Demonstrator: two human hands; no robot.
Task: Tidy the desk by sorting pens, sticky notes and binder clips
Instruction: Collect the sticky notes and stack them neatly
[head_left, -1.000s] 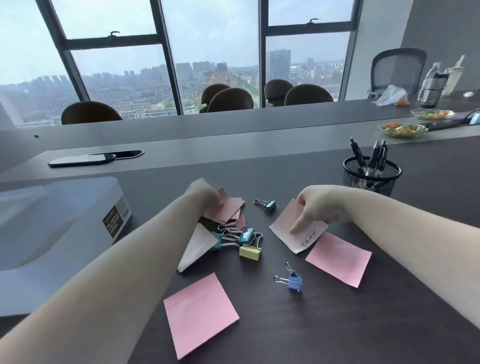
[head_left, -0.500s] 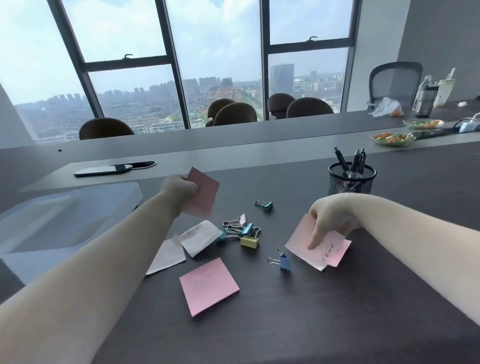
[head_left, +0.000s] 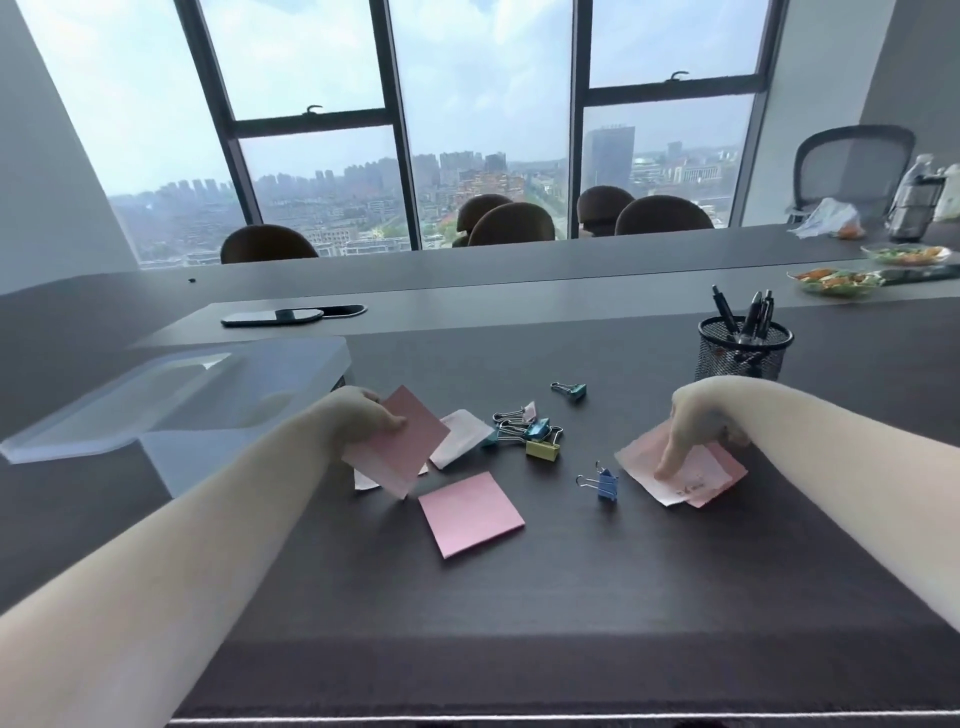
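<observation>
My left hand grips a small stack of pink sticky notes, held tilted just above the dark desk. My right hand presses its fingers on a pale pink note with writing, which lies over another pink note. A pink sticky pad lies flat between my hands. A whitish note rests beside a cluster of binder clips. A blue clip and a teal clip lie apart. Black pens stand in a mesh cup.
A translucent plastic box sits at the left of the desk. A dark phone lies on the raised grey ledge. Food bowls, a bottle and chairs stand at the far right and back.
My left hand has come back down toward the desk with the pink notes. My right hand has slid the written note over the pink note at the right. The view tilted up.
</observation>
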